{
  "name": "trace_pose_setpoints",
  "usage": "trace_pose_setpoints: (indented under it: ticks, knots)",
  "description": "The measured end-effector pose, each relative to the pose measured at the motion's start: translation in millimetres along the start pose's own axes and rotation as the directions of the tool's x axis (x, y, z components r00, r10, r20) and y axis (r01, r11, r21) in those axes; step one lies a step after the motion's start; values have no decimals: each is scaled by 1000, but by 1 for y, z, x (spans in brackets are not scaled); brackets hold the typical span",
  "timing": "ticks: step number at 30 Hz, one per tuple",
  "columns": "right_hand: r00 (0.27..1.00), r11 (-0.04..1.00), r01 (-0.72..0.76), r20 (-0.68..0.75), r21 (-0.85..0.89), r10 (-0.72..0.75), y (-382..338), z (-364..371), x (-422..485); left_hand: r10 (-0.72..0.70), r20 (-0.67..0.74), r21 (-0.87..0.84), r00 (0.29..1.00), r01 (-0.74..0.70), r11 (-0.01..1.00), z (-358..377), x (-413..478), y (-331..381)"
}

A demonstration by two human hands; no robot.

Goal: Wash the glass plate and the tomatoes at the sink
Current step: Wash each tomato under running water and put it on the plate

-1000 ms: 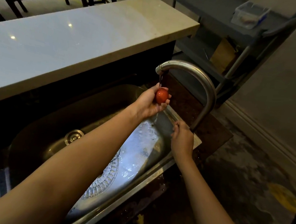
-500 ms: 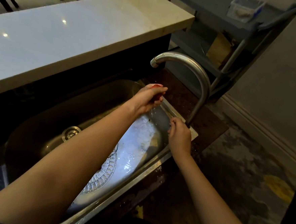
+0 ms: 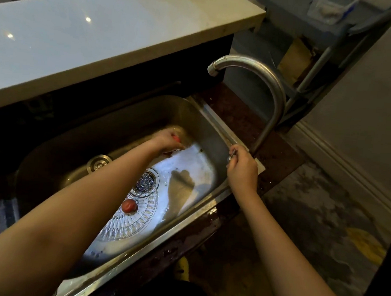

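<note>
Head view shows the left hand (image 3: pixel 167 141) low in the far end of the sink (image 3: pixel 214 123), fingers curled round a red tomato (image 3: pixel 175 137) of which only a sliver shows. The right hand (image 3: pixel 240 167) pinches the small tap handle (image 3: pixel 233 153) at the base of the faucet (image 3: pixel 263 83), thumb and fingers closed on it. No water is visibly running.

A second tomato (image 3: pixel 129 205) rests on the glass plate (image 3: pixel 136 222), which lies flat on the sink floor just beside the strainer (image 3: pixel 146 181).

The held tomato probably goes down next; setting it gently on the plate, clear of the strainer, would stop it rolling.

Behind the basin runs a pale glossy counter (image 3: pixel 105 37); a grey shelving cart (image 3: pixel 324 41) stands at the wall, and the floor (image 3: pixel 312 213) looks wet and patchy.
</note>
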State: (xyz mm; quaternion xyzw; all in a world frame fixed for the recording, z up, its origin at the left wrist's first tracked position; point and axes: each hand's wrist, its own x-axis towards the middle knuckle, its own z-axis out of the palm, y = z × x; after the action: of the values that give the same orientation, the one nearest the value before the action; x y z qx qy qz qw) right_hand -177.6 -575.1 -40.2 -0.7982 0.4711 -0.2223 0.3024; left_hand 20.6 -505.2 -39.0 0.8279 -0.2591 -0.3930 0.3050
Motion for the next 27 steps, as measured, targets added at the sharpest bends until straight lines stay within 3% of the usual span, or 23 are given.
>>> trace_pose_setpoints:
  ticks: [6, 12, 17, 19, 22, 27]
  knots:
    - [999, 1000, -13, 29, 5, 13, -2, -4, -3, -93, 60, -5, 994, 94, 996, -10, -9, -34]
    - [999, 999, -36, 42, 40, 34, -4, -4, -7, -66, 122, -118, 990, 80, 990, -8, -19, -51]
    - [996, 999, -19, 93, 43, 15, -5, 0, -13, 40, 93, -128, 995, -28, 991, -2, -24, -55]
    - [999, 999, 25, 42, 25, -26, -7, 3, -21, 53, 56, -121, 997, -46, 992, -5, -25, -61]
    - [994, 995, 89, -67, 37, -87, -9, 12, -34, 12, -26, -125, 1000, -15, 992, -14, -25, -75]
    - [992, 995, 99, -82, -4, -99, -14, 31, -43, -112, -95, -126, 989, 99, 987, -33, -30, -125]
